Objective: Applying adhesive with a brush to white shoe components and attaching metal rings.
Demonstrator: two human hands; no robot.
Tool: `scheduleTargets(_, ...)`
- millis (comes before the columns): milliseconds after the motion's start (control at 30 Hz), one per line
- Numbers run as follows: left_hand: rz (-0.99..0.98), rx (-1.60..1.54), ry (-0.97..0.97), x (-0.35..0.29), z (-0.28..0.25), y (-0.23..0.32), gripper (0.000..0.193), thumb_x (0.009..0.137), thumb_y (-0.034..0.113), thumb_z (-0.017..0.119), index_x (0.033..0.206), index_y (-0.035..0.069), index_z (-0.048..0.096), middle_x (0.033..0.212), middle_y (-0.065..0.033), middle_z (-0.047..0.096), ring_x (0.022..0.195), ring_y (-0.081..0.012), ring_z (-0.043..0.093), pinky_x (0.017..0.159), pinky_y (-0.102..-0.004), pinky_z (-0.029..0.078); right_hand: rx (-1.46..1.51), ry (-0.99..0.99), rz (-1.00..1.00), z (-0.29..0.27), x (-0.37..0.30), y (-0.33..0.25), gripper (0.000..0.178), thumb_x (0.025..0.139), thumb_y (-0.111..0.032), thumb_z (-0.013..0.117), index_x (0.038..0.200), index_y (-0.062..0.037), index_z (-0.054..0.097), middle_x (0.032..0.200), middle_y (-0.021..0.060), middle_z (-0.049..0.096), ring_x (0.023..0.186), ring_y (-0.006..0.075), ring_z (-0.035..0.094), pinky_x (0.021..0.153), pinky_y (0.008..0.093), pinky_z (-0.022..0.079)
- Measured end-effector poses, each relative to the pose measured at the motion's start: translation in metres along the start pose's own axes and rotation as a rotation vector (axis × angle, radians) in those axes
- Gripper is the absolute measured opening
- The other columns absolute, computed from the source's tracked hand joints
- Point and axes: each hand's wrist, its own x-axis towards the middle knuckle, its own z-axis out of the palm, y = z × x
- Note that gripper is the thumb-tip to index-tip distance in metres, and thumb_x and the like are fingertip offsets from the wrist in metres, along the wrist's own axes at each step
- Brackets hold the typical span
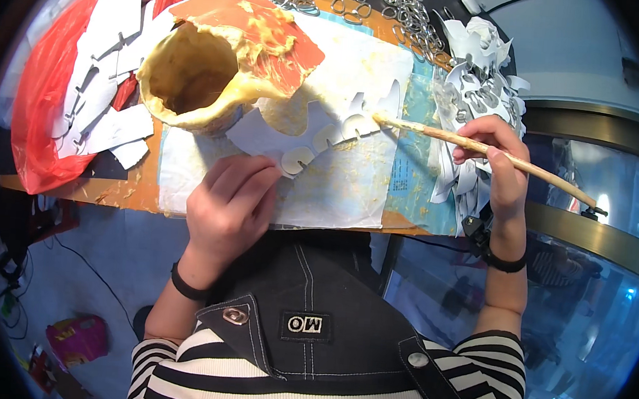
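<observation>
My right hand grips a thin wooden stick, slanting down to the left. Its tip, coated in yellowish paste, touches the far right part of a flat white cut-out piece with curved notches and tabs. At that piece's near edge, the fingers of my left hand are closed on it; the fingertips are partly hidden. Several of its tabs look pale yellow. Beneath lies a paste-spotted white sheet. Beyond my left hand stands a round pot, its rim caked in yellow paste, with a smeared orange-red sheet against it.
White cut-out pieces are heaped at the left on a red plastic bag. More white pieces with metal rings are piled at the right. Loose metal rings lie along the far edge. The table's near edge runs before me.
</observation>
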Motion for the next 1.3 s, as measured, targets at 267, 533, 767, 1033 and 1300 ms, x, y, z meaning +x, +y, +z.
scheduleTargets(267, 0.013, 0.042, 0.014, 0.001, -0.003, 0.003, 0.022, 0.064, -0.006, 0.069, 0.083, 0.004, 0.064, 0.086, -0.0074, 0.065, 0.074, -0.0264, 0.062, 0.065, -0.0334, 0.052, 0.467, -0.02, 0.173, -0.035, -0.012, 0.007, 0.042, 0.078, -0.032, 0.039, 0.084, 0.0066, 0.055, 0.067, 0.0102, 0.056, 0.054, 0.0159, 0.054, 0.049, 0.0267, 0.044)
scheduleTargets(533, 0.024, 0.13, -0.043, 0.005, -0.005, 0.007, 0.025, 0.064, 0.001, 0.072, 0.088, 0.007, 0.066, 0.088, -0.0041, 0.064, 0.079, -0.0252, 0.062, 0.067, -0.0336, 0.052, 1.136, 0.204, 0.061, -0.01, -0.069, 0.048, 0.054, 0.079, -0.03, 0.041, 0.118, 0.0057, 0.039, 0.058, 0.0126, 0.049, 0.047, 0.0197, 0.048, 0.046, 0.03, 0.043)
scheduleTargets(767, 0.165, 0.477, -0.07, 0.022, -0.009, 0.031, 0.02, 0.066, 0.005, 0.071, 0.084, 0.01, 0.063, 0.09, -0.0005, 0.063, 0.087, -0.0211, 0.06, 0.07, -0.0321, 0.049, 0.971, 0.552, -0.254, 0.043, -0.112, 0.083, 0.043, 0.092, -0.035, 0.039, 0.112, 0.0025, 0.047, 0.075, 0.0135, 0.055, 0.057, 0.0186, 0.053, 0.05, 0.031, 0.046)
scheduleTargets(1033, 0.311, 0.353, -0.022, 0.058, -0.013, 0.064, 0.019, 0.068, -0.003, 0.07, 0.082, 0.004, 0.06, 0.087, -0.006, 0.064, 0.086, -0.0253, 0.061, 0.074, -0.0327, 0.049, 0.316, 0.649, -0.371, 0.068, -0.124, 0.087, 0.029, 0.088, -0.014, 0.05, 0.112, 0.003, 0.054, 0.104, 0.016, 0.054, 0.079, 0.0188, 0.058, 0.07, 0.0287, 0.05)
scheduleTargets(1300, 0.083, 0.164, 0.377, 0.091, -0.054, 0.122, 0.013, 0.082, 0.005, 0.065, 0.092, 0.002, 0.059, 0.092, -0.0086, 0.064, 0.081, -0.0149, 0.062, 0.076, -0.0274, 0.05, -0.435, 0.425, -0.442, 0.051, -0.091, 0.05, 0.048, 0.076, 0.003, 0.057, 0.122, -0.0063, 0.057, 0.103, 0.0134, 0.057, 0.092, 0.0294, 0.058, 0.081, 0.0362, 0.049)
